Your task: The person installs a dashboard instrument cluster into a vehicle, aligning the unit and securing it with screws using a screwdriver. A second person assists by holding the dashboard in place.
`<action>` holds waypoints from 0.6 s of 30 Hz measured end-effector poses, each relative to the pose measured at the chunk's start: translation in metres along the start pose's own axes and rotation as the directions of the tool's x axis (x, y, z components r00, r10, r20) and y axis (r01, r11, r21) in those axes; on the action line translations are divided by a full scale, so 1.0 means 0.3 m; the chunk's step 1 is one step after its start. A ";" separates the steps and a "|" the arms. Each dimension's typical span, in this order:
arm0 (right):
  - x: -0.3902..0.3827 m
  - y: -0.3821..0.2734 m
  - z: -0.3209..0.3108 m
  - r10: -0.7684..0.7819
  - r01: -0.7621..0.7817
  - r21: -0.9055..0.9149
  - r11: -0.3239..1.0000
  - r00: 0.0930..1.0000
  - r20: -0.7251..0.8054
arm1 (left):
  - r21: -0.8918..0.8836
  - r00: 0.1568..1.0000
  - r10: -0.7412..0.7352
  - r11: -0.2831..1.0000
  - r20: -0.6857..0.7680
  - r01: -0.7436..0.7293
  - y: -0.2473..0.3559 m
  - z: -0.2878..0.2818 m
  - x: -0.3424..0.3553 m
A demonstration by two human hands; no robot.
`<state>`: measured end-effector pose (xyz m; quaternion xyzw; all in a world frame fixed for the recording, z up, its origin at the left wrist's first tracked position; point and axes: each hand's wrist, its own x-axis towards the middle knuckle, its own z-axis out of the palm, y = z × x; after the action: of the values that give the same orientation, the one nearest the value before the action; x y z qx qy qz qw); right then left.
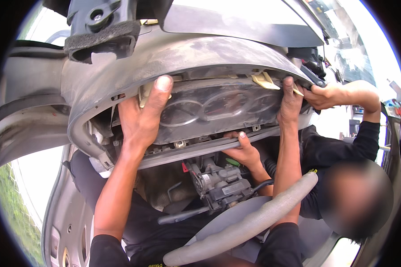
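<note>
An instrument cluster (225,105) with round dial windows sits tilted in the opening of a dusty grey dashboard (200,52). My left hand (145,113) is closed on the cluster's left end, thumb up along its face and the other fingers mostly hidden. At the right end my right hand (291,103) grips it, thumb pointing up; its fingers are largely out of sight behind. A co-worker's hand (245,152) holds the lower trim edge (205,148) from below. Another hand of that person (325,95) touches the dashboard's right end beside my right hand.
Below the opening is the exposed steering column (225,182) with a stalk (182,216). A grey steering wheel (240,228) lies between my arms. The co-worker (343,151) leans in at the right. A black duct (103,29) with a foam edge hangs at upper left.
</note>
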<state>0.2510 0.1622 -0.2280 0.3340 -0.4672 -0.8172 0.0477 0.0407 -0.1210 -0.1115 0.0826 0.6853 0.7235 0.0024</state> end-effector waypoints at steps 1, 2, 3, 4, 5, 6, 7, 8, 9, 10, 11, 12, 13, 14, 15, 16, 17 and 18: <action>-0.008 -0.008 0.003 0.015 -0.015 0.023 1.000 1.000 -0.002 | -0.018 0.999 0.033 0.999 -0.024 -0.033 0.004 0.010 0.003; -0.007 -0.010 0.003 0.036 -0.036 0.049 0.998 0.999 -0.008 | -0.047 0.999 0.030 0.998 0.022 -0.029 0.007 0.001 0.004; -0.006 -0.012 0.005 0.057 -0.056 0.075 0.996 0.998 -0.014 | -0.076 0.997 0.029 0.997 0.068 -0.024 0.007 -0.021 0.007; -0.002 -0.015 0.007 0.085 -0.083 0.048 0.995 0.996 -0.028 | -0.080 0.997 0.016 0.997 0.080 -0.010 0.004 -0.027 0.008; 0.004 -0.021 0.010 0.110 -0.109 0.020 0.994 0.993 -0.039 | -0.085 0.996 0.003 0.996 0.094 0.005 -0.001 -0.032 0.011; 0.007 -0.032 0.015 0.134 -0.134 -0.007 0.991 0.990 -0.050 | -0.092 0.994 -0.009 0.996 0.108 0.019 -0.004 -0.035 0.013; 0.010 -0.071 0.017 0.110 -0.100 -0.400 0.911 0.994 0.000 | -0.085 0.997 -0.017 0.996 0.080 0.024 0.000 -0.024 0.012; 0.011 -0.135 0.005 0.099 -0.029 -0.723 0.690 0.993 0.055 | -0.074 0.998 -0.032 0.997 0.055 0.036 -0.002 -0.016 0.006; 0.015 -0.147 0.001 0.109 0.058 -0.930 0.363 0.989 0.104 | -0.072 0.998 -0.038 0.997 0.045 0.041 -0.010 -0.014 0.004; 0.007 -0.157 -0.001 0.092 -0.002 -0.838 0.546 0.994 0.057 | -0.073 0.998 -0.045 0.996 0.039 0.048 -0.018 -0.009 0.001; 0.014 -0.113 0.006 0.094 -0.067 -0.706 0.705 0.996 -0.001 | -0.076 0.998 -0.042 0.996 0.044 0.045 -0.036 -0.026 0.004; 0.018 -0.045 0.022 0.107 -0.121 -0.544 0.830 0.993 -0.057 | -0.083 0.998 -0.036 0.996 0.049 0.040 -0.049 -0.041 0.005; 0.016 0.027 0.044 0.126 -0.157 -0.359 0.920 0.986 -0.107 | -0.104 0.996 -0.058 0.993 0.063 0.064 -0.057 -0.049 0.003; 0.012 0.066 0.059 0.157 -0.180 -0.158 0.971 0.977 -0.146 | -0.112 0.995 -0.061 0.991 0.073 0.069 -0.065 -0.045 0.001; 0.019 0.099 0.068 0.192 -0.184 0.058 0.981 0.963 -0.190 | -0.109 0.995 -0.069 0.991 0.078 0.077 -0.077 -0.047 0.002; 0.015 0.123 0.079 0.221 -0.196 0.139 0.971 0.954 -0.202 | -0.105 0.994 -0.077 0.991 0.083 0.086 -0.084 -0.051 0.003; 0.013 0.134 0.102 0.233 -0.210 0.139 0.968 0.955 -0.181 | -0.104 0.995 -0.068 0.992 0.067 0.074 -0.069 -0.046 0.003; 0.011 0.146 0.133 0.241 -0.224 0.123 0.967 0.958 -0.155 | -0.105 0.997 -0.058 0.992 0.048 0.063 -0.044 -0.028 -0.001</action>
<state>0.2145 0.1655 -0.1812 0.3468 -0.5397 -0.7491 0.1654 0.0385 -0.1287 -0.1250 0.0777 0.6478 0.7566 0.0440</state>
